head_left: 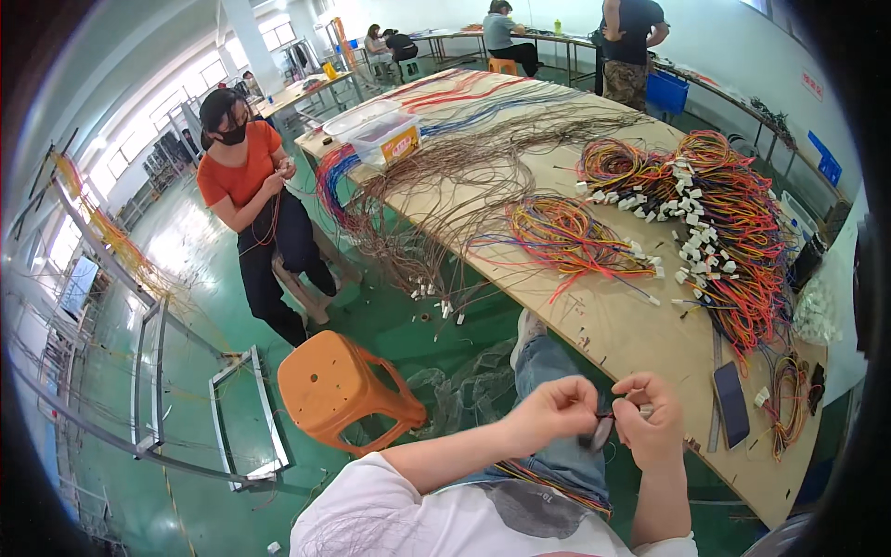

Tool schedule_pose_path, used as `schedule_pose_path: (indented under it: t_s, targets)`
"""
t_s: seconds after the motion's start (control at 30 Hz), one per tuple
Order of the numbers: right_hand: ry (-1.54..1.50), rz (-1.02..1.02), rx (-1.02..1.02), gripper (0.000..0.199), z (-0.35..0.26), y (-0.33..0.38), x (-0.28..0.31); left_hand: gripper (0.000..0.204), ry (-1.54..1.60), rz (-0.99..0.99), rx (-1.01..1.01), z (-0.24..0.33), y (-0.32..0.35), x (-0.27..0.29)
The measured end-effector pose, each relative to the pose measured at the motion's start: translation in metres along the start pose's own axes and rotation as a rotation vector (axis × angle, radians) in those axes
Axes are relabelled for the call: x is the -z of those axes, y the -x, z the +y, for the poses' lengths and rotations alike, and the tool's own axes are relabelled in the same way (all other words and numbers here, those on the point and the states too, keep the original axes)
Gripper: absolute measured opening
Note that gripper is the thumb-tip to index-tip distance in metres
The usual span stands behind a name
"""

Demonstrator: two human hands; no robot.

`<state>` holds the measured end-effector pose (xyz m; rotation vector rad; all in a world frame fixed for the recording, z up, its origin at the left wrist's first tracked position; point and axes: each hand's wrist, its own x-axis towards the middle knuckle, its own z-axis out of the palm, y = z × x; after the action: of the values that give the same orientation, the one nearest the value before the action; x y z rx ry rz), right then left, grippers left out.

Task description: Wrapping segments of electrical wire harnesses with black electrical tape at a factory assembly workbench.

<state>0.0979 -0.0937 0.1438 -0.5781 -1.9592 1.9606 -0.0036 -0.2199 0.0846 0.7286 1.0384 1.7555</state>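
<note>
A: What are the hands on?

B: The left hand [555, 408] and right hand [650, 429] meet over the person's lap, just off the near edge of the counter [613, 325]. Between them is a small dark piece [601, 433] with thin wires [557, 483] trailing down across the jeans. The left fingers are pinched together on it; the right fingers are curled shut around its other end, where something pale shows.

A: How far along does the work look?

B: Hard to judge closely. I'd say there is plenty both done and left — the counter carries a big heap of red, orange and yellow wire harnesses [733, 213] with white connectors already on them, a smaller coiled multicoloured bundle [566, 237] beside it, and a long spread of brown wires [464, 176] with plugs hanging over the edge. Only one piece is in hand.

A: Any containers?

B: Two clear plastic tubs [385, 130] near the far end of the counter, one with an orange label; what is inside I cannot tell. A blue crate [666, 93] sits by the far wall bench, contents hidden.

A: Anything else close by?

B: A dark phone [731, 390] lies on the counter just right of the hands, an orange stool [339, 385] stands on the green floor to the left, and a person in an orange top [243, 172] handles wires farther back.
</note>
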Motion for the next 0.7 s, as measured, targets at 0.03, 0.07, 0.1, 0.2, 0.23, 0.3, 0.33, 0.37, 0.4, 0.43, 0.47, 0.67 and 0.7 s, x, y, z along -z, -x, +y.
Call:
schedule_pose_path:
  t_s: [0.03,0.07,0.1,0.2,0.23,0.3,0.33,0.37,0.4,0.43,0.47,0.67,0.7]
  targets:
    - [0.022,0.004,0.016,0.013,-0.001,-0.001,-0.002,0.027,-0.209,0.073,-0.073,-0.001,0.001,-0.003]
    - [0.046,0.011,0.034,0.013,-0.002,-0.001,-0.003,0.036,-0.416,0.144,-0.147,-0.001,0.001,-0.006]
    - [0.043,0.0,0.055,0.013,0.0,-0.002,-0.003,0.039,-0.474,0.198,-0.181,0.002,0.0,-0.01]
    - [0.027,-0.046,0.133,0.012,0.011,-0.002,-0.003,0.049,-0.605,0.285,-0.24,0.006,-0.005,-0.015]
    - [0.011,-0.076,0.171,0.012,0.013,-0.001,-0.002,0.051,-0.629,0.266,-0.228,0.001,-0.008,-0.009]
    - [-0.047,-0.103,0.225,0.012,0.013,0.001,-0.003,0.057,-0.35,0.075,-0.096,-0.001,-0.011,0.001]
    - [-0.06,-0.09,0.211,0.012,0.011,0.001,-0.002,0.061,-0.054,-0.044,0.065,0.0,-0.011,0.004]
    - [-0.079,-0.074,0.189,0.012,0.011,0.002,-0.003,0.059,0.171,-0.102,0.156,0.008,-0.006,0.005]
    - [-0.097,-0.061,0.167,0.012,0.011,0.002,-0.004,0.058,0.397,-0.156,0.245,0.014,-0.002,0.004]
    - [-0.093,-0.057,0.169,0.013,0.011,0.002,-0.005,0.046,0.542,-0.053,0.197,0.016,0.002,0.001]
    - [-0.094,-0.068,0.169,0.013,0.011,0.002,-0.01,0.043,0.576,-0.003,0.191,0.016,0.005,0.005]
    - [-0.24,0.06,0.154,0.016,0.0,0.008,-0.006,0.035,0.339,-0.048,-0.091,0.02,0.018,0.009]
    - [-0.244,0.107,0.111,0.016,-0.003,0.008,-0.008,0.033,0.381,-0.119,-0.074,0.019,0.02,0.012]
